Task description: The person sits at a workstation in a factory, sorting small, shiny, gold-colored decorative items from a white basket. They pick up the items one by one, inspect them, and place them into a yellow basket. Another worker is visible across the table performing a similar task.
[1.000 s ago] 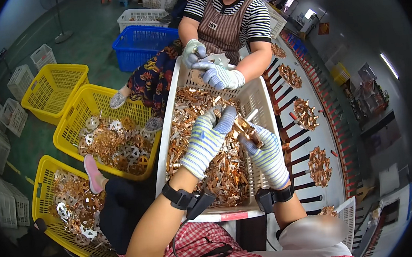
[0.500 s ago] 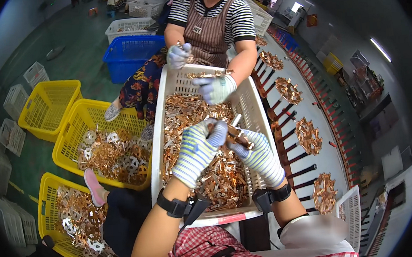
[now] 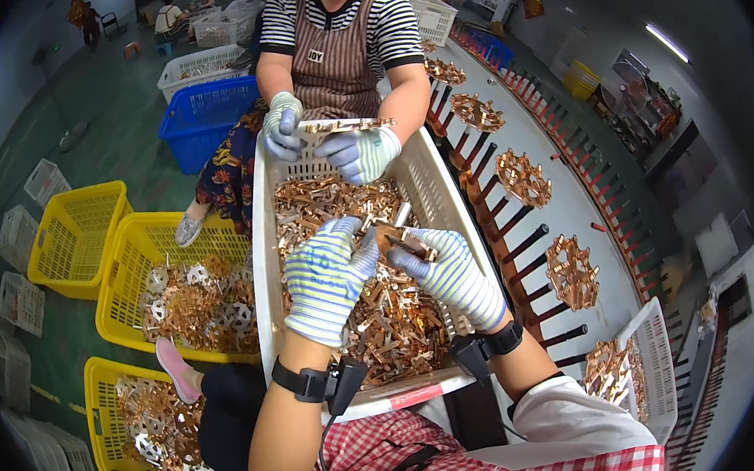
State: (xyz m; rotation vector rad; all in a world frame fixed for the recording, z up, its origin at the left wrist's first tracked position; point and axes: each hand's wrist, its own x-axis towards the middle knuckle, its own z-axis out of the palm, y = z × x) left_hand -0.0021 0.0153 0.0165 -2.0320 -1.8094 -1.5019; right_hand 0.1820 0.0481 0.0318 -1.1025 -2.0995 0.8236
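Note:
My left hand (image 3: 332,280), in a striped knit glove, is closed with its thumb and fingertips on a small copper-coloured metal piece (image 3: 388,237). The gloved right hand (image 3: 454,275) grips the same piece from the other side; my fingers hide part of its shape. Both hands are above a white plastic crate (image 3: 271,334) heaped with small copper-coloured metal strips (image 3: 394,324). Across the crate, a co-worker's gloved hands (image 3: 361,154) hold a flat copper-coloured toothed piece (image 3: 349,125) over the far end.
On the right, a conveyor (image 3: 560,179) carries copper-coloured toothed rings (image 3: 572,270) beside a row of dark rods. Yellow baskets (image 3: 99,287) stand on the left, two containing metal pieces. Behind them is a blue basket (image 3: 196,117). A white basket (image 3: 662,363) stands at my right.
The whole view has shifted, so most things appear further left. My hands stay together on the metal piece. The co-worker's hands have come closer to level around the toothed piece.

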